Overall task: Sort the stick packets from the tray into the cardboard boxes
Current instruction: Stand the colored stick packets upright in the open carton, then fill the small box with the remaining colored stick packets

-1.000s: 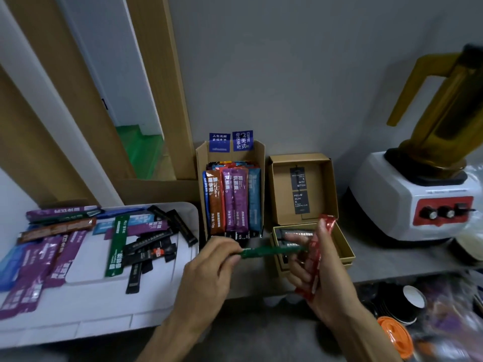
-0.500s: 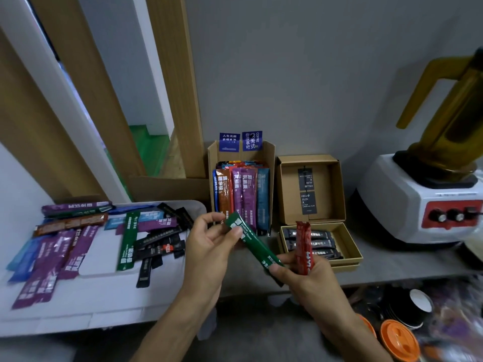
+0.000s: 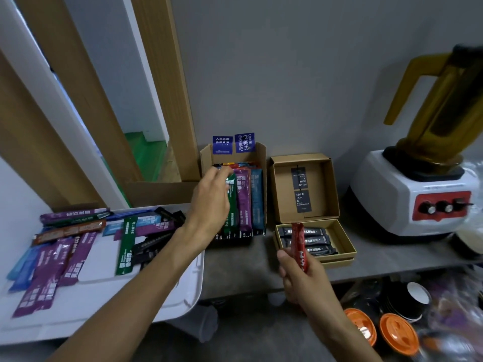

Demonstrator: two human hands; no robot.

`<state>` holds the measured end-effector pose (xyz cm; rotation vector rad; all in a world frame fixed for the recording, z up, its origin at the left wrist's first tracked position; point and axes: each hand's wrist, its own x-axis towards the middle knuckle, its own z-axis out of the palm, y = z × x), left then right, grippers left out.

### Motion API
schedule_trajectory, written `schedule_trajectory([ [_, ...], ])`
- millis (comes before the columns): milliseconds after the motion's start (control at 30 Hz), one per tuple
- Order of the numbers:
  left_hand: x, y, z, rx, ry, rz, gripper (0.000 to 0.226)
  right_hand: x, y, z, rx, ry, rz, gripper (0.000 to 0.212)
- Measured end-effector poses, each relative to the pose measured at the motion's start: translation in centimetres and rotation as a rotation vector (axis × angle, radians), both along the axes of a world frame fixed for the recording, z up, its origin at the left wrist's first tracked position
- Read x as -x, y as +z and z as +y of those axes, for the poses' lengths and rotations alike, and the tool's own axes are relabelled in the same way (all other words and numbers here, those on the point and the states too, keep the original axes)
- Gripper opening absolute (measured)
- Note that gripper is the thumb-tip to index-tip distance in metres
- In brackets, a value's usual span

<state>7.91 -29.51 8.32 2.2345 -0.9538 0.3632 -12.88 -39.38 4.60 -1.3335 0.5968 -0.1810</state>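
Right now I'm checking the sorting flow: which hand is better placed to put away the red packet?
Right hand: it holds the red packet near the low box; the left hand is busy at the tall box.

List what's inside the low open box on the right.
Low box: three black packets lying flat, stacked front to back. The red packet in the right hand covers their middles; underneath isn't visible.

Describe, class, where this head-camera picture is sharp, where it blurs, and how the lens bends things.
Head view: the tall box and its packets read fairly sharp; the blender and paper cups at the right edge smear; wide-angle distortion tilts the wooden posts; lighting is dim and even, without glare.
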Motion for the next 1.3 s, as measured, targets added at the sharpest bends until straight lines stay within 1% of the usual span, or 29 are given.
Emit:
schedule_trajectory([
  [67,-0.3,-1.2,0.0,-0.085,0.005,-0.104,0.043,0.3,0.2,-0.3,-0.066,-0.009,-0.009,0.029],
  [133,-0.4,-2.3,0.5,-0.193,0.035,-0.209,0.058,0.5,0.3,-0.5,-0.103,-0.013,-0.004,0.033],
  [200,0.0,-3.3,1.2,-0.336,0.059,-0.284,0.069,0.7,0.2,-0.7,-0.144,-0.027,0.001,0.038],
  [267,0.5,-4.5,1.8,-0.492,0.074,-0.379,0.075,0.8,0.7,-0.7,-0.194,-0.049,-0.006,0.043],
  [300,0.7,-5.1,2.1,-0.551,0.083,-0.417,0.078,0.8,1.0,-0.6,-0.205,-0.050,0.004,0.042],
  [333,0.9,-5.6,2.3,-0.594,0.094,-0.435,0.080,0.7,1.3,-0.5,-0.196,-0.050,0.022,0.036],
  [367,1.0,-5.9,2.4,-0.619,0.106,-0.443,0.082,0.7,1.6,-0.3,-0.168,-0.054,0.033,0.031],
  [400,1.0,-6.1,2.5,-0.634,0.116,-0.452,0.082,0.7,1.9,0.0,-0.141,-0.058,0.045,0.030],
  [433,0.9,-6.3,2.4,-0.641,0.125,-0.464,0.082,0.6,1.9,0.1,-0.124,-0.060,0.044,0.032],
  [500,1.0,-6.2,2.4,-0.634,0.134,-0.455,0.081,0.3,1.7,0.3,-0.097,-0.062,0.043,0.045],
  [533,1.3,-6.1,2.6,-0.611,0.136,-0.437,0.080,0.2,1.7,0.4,-0.104,-0.064,0.046,0.044],
  [567,1.8,-6.1,2.8,-0.565,0.137,-0.418,0.078,0.0,1.5,0.3,-0.130,-0.066,0.042,0.040],
  [633,3.3,-6.0,4.0,-0.413,0.151,-0.351,0.067,0.0,1.5,0.4,-0.205,-0.042,0.025,0.028],
  [700,4.9,-6.2,6.4,-0.244,0.241,-0.263,0.053,-0.4,1.4,0.8,-0.211,0.021,0.029,0.019],
  [767,5.8,-6.2,10.0,-0.158,0.401,-0.143,0.042,-1.4,1.0,2.0,-0.093,0.092,0.049,0.012],
  [800,5.8,-6.1,12.1,-0.168,0.490,-0.074,0.040,-1.9,0.8,2.9,-0.027,0.140,0.046,0.008],
  [900,3.8,-6.1,18.7,-0.301,0.786,0.091,0.041,-4.6,0.9,6.3,0.163,0.348,-0.005,0.007],
  [967,1.9,-6.2,22.6,-0.360,0.931,0.182,0.039,-7.1,1.5,9.3,0.276,0.457,-0.039,0.007],
  [1033,0.4,-6.6,25.2,-0.389,0.972,0.283,0.033,-10.1,2.0,12.5,0.366,0.524,-0.059,0.006],
  [1100,-0.2,-7.4,26.4,-0.440,0.940,0.316,0.030,-13.7,2.2,15.5,0.481,0.531,-0.073,0.005],
  [1167,-0.2,-8.4,27.1,-0.432,0.900,0.285,0.037,-17.7,2.3,18.2,0.619,0.528,-0.084,0.006],
  [1233,-0.1,-9.1,27.7,-0.384,0.876,0.279,0.045,-22.3,2.1,20.8,0.736,0.566,-0.100,0.006],
  [1300,-0.5,-9.4,28.6,-0.349,0.870,0.301,0.045,-27.0,1.7,23.3,0.911,0.630,-0.127,0.014],
])
